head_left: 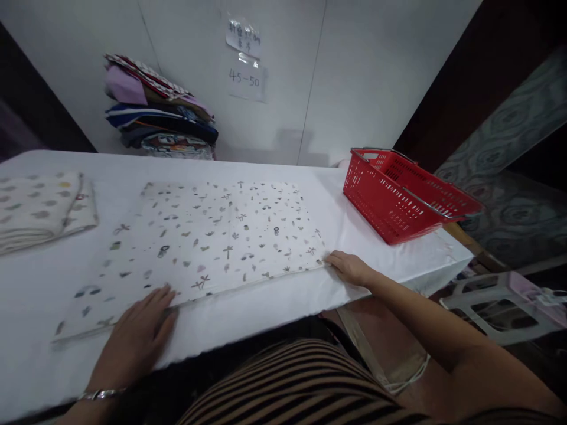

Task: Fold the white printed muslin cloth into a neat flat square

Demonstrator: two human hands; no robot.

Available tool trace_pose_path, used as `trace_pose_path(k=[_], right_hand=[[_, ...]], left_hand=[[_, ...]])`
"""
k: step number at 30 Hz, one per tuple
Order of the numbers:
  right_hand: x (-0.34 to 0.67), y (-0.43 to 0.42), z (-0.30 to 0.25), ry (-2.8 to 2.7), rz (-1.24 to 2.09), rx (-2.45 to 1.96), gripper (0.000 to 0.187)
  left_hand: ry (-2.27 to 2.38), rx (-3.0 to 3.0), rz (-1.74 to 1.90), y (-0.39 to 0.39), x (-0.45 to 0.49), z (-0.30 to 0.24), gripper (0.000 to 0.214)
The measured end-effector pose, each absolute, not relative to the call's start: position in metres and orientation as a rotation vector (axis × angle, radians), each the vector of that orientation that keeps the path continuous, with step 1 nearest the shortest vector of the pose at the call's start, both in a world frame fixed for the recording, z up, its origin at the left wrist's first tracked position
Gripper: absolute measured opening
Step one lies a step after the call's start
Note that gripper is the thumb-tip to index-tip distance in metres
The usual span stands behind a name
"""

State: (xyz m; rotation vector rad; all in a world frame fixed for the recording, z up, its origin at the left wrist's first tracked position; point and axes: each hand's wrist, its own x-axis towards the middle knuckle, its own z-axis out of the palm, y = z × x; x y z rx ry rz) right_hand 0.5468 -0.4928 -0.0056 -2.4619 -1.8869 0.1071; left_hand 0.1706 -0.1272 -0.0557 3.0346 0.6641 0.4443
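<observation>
A white cloth [212, 236] printed with small rainbows, palm trees and leaves lies spread flat on the white-covered table [274, 307]. My left hand [139, 330] rests on its near edge, toward the left, with fingers stretched out and the thumb apart; it is slightly blurred. At the near right corner, my right hand [349, 267] has its fingers bent together on the cloth's edge; its thumb is hidden. Left of the spread cloth is a folded, thicker cream cloth [39, 206] with a leaf-like print and a dark-edged border.
A red plastic basket [381, 200] with metal handles stands at the table's right end. Folded fabrics [162, 112] are stacked at the back left against the wall. Paper signs [245, 79] hang on the wall. A white plastic stool [500, 310] is right of the table.
</observation>
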Motion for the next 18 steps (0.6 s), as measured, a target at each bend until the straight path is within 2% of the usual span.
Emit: trace_pose_path(k=[9,13,18], right_hand=[[0.538,-0.480,-0.001,-2.130,-0.401,-2.516,0.016],[0.534,-0.476,0.001,-2.226,-0.536,-2.471,0.015],[0.529,-0.472,0.004,-2.248,-0.599,-2.499,0.016]], left_hand=[[0.578,3.128,0.488,-0.112,0.165,-0.067,0.049],[0.480,3.161,0.475,-0.104,0.158,-0.062,0.045],[0.543,3.156,0.377,-0.105,0.146,-0.038,0.051]])
